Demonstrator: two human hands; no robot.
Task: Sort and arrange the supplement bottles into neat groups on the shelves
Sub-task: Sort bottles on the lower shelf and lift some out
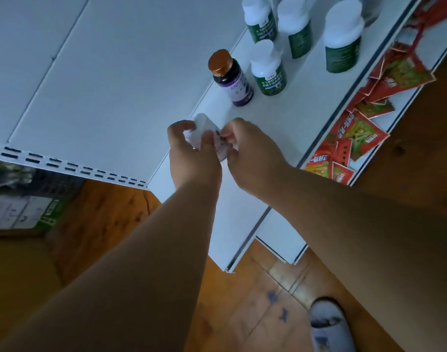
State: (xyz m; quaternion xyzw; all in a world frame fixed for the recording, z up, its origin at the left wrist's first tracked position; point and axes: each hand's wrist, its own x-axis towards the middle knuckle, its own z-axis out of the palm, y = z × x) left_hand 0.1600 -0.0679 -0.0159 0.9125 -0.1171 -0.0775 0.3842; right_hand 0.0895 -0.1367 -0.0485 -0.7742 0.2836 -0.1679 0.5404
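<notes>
A white-capped bottle (pixel 204 134) is gripped by the left hand (pixel 192 153) and pinched by the right hand (pixel 248 153) above the near shelf (pixel 275 128). Farther along, a dark bottle (pixel 230 78) is stood left of green-labelled bottles (pixel 268 69).

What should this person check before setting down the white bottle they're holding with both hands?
1. Hold on the white-capped bottle: left hand and right hand both grip it. Ok.
2. Its label type: mostly hidden by fingers. Cannot tell.
3. Free space on the white shelf before the dark bottle with copper cap: ok.
4. Green-labelled bottles standing upright together: ok.
5. Dark bottle grouped with its own kind: not ok, it stands alone beside the green ones.
6. Red snack packets kept off this shelf: ok, they lie on the lower one.
</notes>
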